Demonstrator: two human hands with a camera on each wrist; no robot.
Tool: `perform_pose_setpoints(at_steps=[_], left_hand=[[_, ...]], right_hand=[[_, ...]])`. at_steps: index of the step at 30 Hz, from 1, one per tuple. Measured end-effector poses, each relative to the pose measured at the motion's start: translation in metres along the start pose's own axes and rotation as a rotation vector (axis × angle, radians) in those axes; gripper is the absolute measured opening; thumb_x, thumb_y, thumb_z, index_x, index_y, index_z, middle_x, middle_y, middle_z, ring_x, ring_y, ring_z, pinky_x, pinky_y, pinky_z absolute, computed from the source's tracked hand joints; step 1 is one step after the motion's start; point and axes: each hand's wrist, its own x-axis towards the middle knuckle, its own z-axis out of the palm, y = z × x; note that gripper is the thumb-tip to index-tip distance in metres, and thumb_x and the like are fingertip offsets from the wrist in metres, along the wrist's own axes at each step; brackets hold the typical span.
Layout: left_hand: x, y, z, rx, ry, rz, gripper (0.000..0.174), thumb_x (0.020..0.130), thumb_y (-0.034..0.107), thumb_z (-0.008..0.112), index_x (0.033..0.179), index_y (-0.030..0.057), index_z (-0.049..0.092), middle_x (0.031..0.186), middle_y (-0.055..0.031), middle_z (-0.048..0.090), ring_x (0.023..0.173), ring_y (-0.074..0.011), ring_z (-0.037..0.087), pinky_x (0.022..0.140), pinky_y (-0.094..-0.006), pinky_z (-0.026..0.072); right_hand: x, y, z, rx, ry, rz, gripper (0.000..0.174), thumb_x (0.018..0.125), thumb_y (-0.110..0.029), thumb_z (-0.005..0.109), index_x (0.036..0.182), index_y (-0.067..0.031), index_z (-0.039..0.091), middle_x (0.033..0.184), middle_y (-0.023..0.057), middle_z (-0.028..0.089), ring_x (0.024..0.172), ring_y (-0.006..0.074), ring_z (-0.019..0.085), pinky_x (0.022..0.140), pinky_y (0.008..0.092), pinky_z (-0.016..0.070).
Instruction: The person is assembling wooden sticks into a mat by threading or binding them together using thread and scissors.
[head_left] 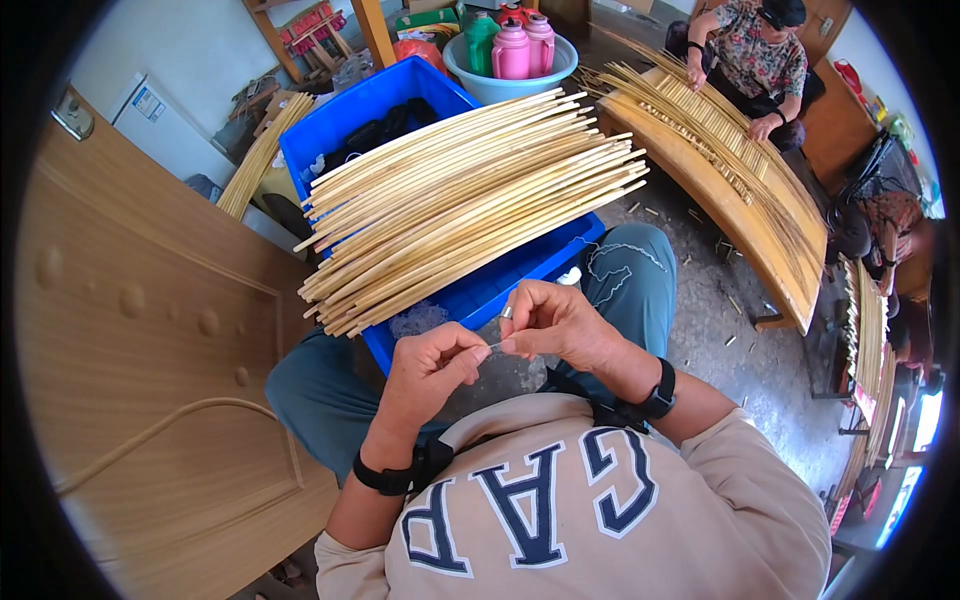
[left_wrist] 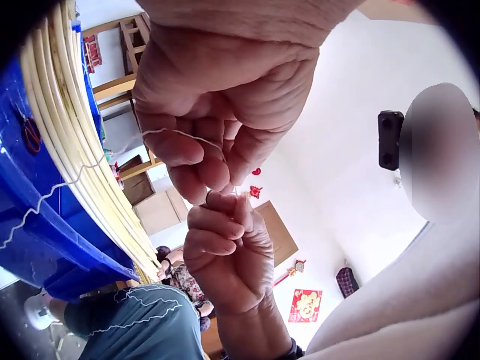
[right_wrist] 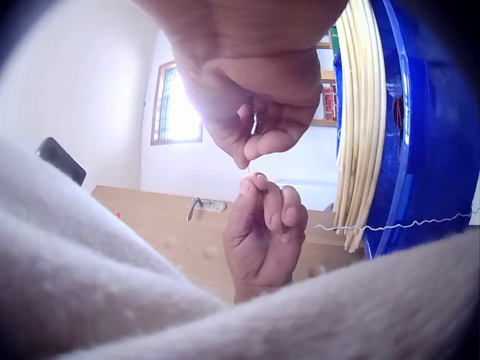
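Both hands meet fingertip to fingertip above the lap, in front of the blue crate. The left hand (head_left: 425, 372) pinches a thin white string (head_left: 492, 347) between thumb and forefinger. The right hand (head_left: 558, 325), wearing a ring (head_left: 507, 312), pinches the same string just beside it. In the left wrist view the crinkled string (left_wrist: 75, 178) runs across the left hand (left_wrist: 225, 82) and trails off to the lower left; the right hand (left_wrist: 229, 255) is below. The right wrist view shows a short bit of string between the fingertips of the right hand (right_wrist: 251, 82) and the left hand (right_wrist: 264, 232).
Long pale sticks (head_left: 450, 210) lie across the blue crate (head_left: 300, 150). More string (head_left: 625, 272) rests on the right knee. A basin (head_left: 470, 88) with flasks stands behind. At the right, another person (head_left: 750, 50) works at a wooden board (head_left: 720, 185). A wooden door (head_left: 150, 330) is at the left.
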Motion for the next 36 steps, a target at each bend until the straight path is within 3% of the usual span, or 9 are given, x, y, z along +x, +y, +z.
perform_pose_setpoints(at_steps=[12,23,26,28,29,31,32,34,36], left_hand=[[-0.004,0.000,-0.013,-0.085,0.112,0.038,0.005,0.081,0.003,0.058,0.079,-0.0001,0.061,0.062,-0.0011,0.056,0.055,-0.0049,0.050,0.051,-0.0170,0.0384],[-0.011,-0.005,-0.019,0.074,0.007,0.093,0.004,0.077,-0.001,0.058,0.077,-0.0012,0.062,0.059,-0.0018,0.056,0.054,-0.0060,0.050,0.050,-0.0188,0.0401],[-0.009,-0.006,-0.026,0.143,-0.142,-0.018,0.010,0.074,0.000,0.061,0.084,-0.0005,0.062,0.072,-0.0041,0.060,0.061,-0.0070,0.052,0.054,-0.0206,0.0431],[-0.001,-0.004,-0.025,0.750,-0.003,0.463,0.028,0.072,0.000,0.063,0.100,0.0003,0.058,0.092,-0.0075,0.060,0.074,-0.0087,0.056,0.061,-0.0220,0.0460],[0.000,-0.001,-0.021,0.750,-0.002,0.459,0.028,0.072,0.000,0.063,0.100,0.0003,0.058,0.092,-0.0075,0.060,0.074,-0.0087,0.056,0.061,-0.0220,0.0460],[0.000,0.007,-0.011,0.267,0.065,0.200,0.042,0.075,0.002,0.062,0.115,0.0002,0.052,0.109,-0.0111,0.054,0.101,-0.0147,0.052,0.068,-0.0244,0.0475],[-0.001,0.006,-0.008,0.267,0.069,0.198,0.042,0.075,0.002,0.062,0.115,0.0002,0.052,0.109,-0.0111,0.054,0.101,-0.0147,0.052,0.068,-0.0244,0.0475],[0.000,0.006,0.000,-0.190,-0.156,-0.073,0.045,0.078,0.005,0.062,0.120,0.0003,0.047,0.107,-0.0081,0.056,0.083,-0.0121,0.058,0.066,-0.0220,0.0471],[-0.002,0.009,0.004,-0.303,-0.131,-0.121,0.033,0.081,0.006,0.060,0.112,0.0008,0.053,0.097,-0.0052,0.058,0.073,-0.0082,0.055,0.061,-0.0196,0.0453]], right_hand=[[-0.003,-0.002,-0.005,-0.426,0.040,0.007,0.007,0.082,-0.009,0.062,0.080,-0.0031,0.058,0.072,-0.0004,0.054,0.060,0.0038,0.049,0.051,0.0178,0.0405],[-0.003,-0.004,0.002,-0.854,0.259,-0.280,0.003,0.071,-0.001,0.059,0.073,-0.0015,0.057,0.067,0.0060,0.048,0.055,0.0141,0.051,0.050,0.0246,0.0406],[-0.006,-0.009,0.003,-0.978,0.188,-0.372,0.004,0.070,0.000,0.059,0.073,-0.0023,0.056,0.068,0.0075,0.049,0.055,0.0189,0.053,0.049,0.0265,0.0412],[-0.007,-0.010,0.006,-0.983,0.120,-0.397,0.005,0.070,-0.002,0.060,0.073,-0.0031,0.057,0.069,0.0079,0.050,0.056,0.0209,0.053,0.049,0.0277,0.0416],[-0.008,-0.010,0.008,-0.989,0.049,-0.424,0.006,0.070,-0.003,0.061,0.074,-0.0039,0.057,0.069,0.0082,0.050,0.057,0.0229,0.053,0.049,0.0289,0.0420],[-0.007,-0.008,0.013,-1.027,0.033,-0.476,0.007,0.070,-0.001,0.062,0.075,-0.0035,0.057,0.070,0.0074,0.051,0.056,0.0199,0.053,0.048,0.0270,0.0417],[-0.007,-0.008,0.015,-1.069,0.017,-0.530,0.008,0.071,0.001,0.062,0.076,-0.0030,0.058,0.071,0.0066,0.052,0.056,0.0169,0.053,0.047,0.0251,0.0413],[-0.007,-0.012,0.017,-1.123,0.000,-0.541,0.009,0.070,0.001,0.063,0.077,-0.0034,0.058,0.071,0.0068,0.052,0.057,0.0177,0.054,0.047,0.0259,0.0417],[-0.007,-0.013,0.017,-1.179,-0.009,-0.548,0.010,0.070,0.000,0.063,0.077,-0.0037,0.058,0.071,0.0070,0.052,0.057,0.0185,0.055,0.047,0.0267,0.0420]])
